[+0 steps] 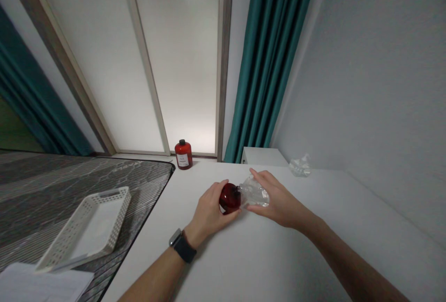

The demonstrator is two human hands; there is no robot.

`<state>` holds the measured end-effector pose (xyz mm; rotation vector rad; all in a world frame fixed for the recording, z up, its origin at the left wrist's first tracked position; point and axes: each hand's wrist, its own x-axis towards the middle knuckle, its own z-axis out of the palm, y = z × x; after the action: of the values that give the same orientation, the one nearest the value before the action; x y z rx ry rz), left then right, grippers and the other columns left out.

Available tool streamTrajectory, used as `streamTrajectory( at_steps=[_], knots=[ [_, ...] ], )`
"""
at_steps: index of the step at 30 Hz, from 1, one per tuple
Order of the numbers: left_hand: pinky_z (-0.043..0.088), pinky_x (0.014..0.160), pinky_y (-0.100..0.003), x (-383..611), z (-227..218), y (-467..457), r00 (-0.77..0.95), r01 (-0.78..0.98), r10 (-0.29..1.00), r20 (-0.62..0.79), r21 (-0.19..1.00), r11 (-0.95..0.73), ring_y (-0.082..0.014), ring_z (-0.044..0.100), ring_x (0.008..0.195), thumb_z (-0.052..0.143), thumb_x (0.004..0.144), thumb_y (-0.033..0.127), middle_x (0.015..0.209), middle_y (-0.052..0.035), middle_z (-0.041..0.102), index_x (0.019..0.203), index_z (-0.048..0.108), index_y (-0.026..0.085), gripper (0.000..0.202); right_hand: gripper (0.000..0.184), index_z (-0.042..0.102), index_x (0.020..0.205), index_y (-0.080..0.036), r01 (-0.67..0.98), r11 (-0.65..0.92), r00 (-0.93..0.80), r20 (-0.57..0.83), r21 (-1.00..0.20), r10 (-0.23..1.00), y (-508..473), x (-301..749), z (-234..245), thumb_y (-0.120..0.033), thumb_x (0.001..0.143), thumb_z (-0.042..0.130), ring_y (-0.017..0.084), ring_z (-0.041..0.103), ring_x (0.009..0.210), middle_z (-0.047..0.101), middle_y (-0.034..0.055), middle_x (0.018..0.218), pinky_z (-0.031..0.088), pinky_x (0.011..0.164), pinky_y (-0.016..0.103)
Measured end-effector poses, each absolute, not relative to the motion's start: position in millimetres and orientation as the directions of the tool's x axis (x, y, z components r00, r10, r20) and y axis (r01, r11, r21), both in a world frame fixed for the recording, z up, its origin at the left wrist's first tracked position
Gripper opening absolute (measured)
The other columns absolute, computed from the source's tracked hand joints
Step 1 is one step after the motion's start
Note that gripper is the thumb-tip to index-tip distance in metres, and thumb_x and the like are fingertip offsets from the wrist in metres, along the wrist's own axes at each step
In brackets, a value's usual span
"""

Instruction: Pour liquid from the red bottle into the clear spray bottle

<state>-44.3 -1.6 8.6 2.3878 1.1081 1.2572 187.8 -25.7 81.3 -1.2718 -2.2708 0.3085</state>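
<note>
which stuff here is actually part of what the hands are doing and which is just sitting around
In hand:
- dark red bottle, gripped by the left hand
- clear plastic bottle, held by the right hand, its end against the red one

Lying about:
- red bottle with label by the window
- white basket
- clear pump bottle by the wall
- papers

I can read nothing here; the white label on the red bottle by the window is too small.
</note>
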Motion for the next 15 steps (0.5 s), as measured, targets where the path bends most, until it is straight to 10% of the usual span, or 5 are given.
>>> streamTrajectory(
  at_steps=[15],
  knots=[
    [0.056, 0.087, -0.043, -44.2, 6.3, 0.0, 0.316, 0.507, 0.721, 0.617, 0.533, -0.678, -0.0278, 0.066, 0.102, 0.079, 0.076, 0.036, 0.116, -0.0108, 0.064, 0.135, 0.043, 0.021, 0.071, 0.093, 0.024, 0.158, -0.025, 0.733, 0.497, -0.424, 0.259, -0.465, 0.868, -23.4, 183.4, 90.9, -0.035, 0.082, 0.076, 0.03, 0.05, 0.128, 0.051, 0.0125, 0.132, 0.04, 0.114, 0.052]
  ],
)
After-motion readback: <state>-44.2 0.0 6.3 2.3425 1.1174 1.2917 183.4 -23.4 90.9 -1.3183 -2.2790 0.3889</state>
